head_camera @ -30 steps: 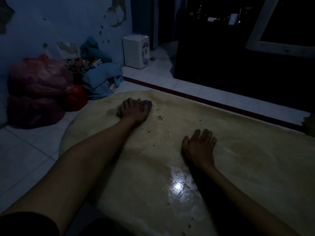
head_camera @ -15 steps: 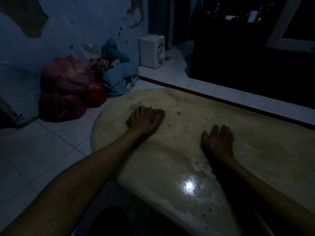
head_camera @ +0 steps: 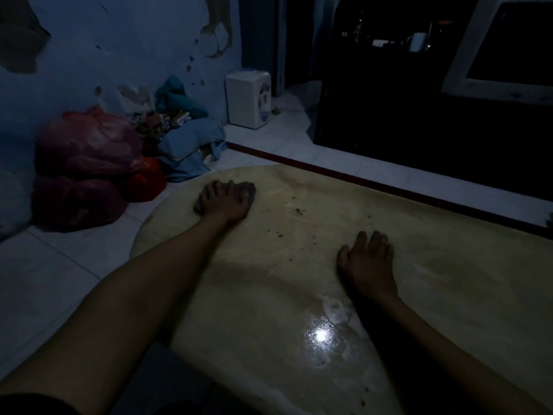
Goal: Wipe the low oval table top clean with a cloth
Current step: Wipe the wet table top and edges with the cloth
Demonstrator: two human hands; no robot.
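The low oval table (head_camera: 419, 265) has a pale yellowish top that fills the lower right of the dim view. My left hand (head_camera: 223, 200) presses flat on a small dark cloth (head_camera: 250, 190) near the table's far left end; most of the cloth is hidden under the hand. Dark crumbs (head_camera: 297, 210) lie scattered on the top just right of the cloth. My right hand (head_camera: 369, 262) rests flat on the table's middle, fingers straight, holding nothing. A wet patch (head_camera: 321, 335) near the front edge reflects a bright light.
Red plastic bags (head_camera: 86, 166) and a pile of blue clothes (head_camera: 191, 145) lie on the white tiled floor by the blue wall at left. A white water dispenser (head_camera: 248, 98) stands at the back. Dark furniture (head_camera: 419, 130) stands behind the table.
My left hand has slid the cloth back towards the table's far left end. The camera view shifted. My right hand has stayed flat on the table.
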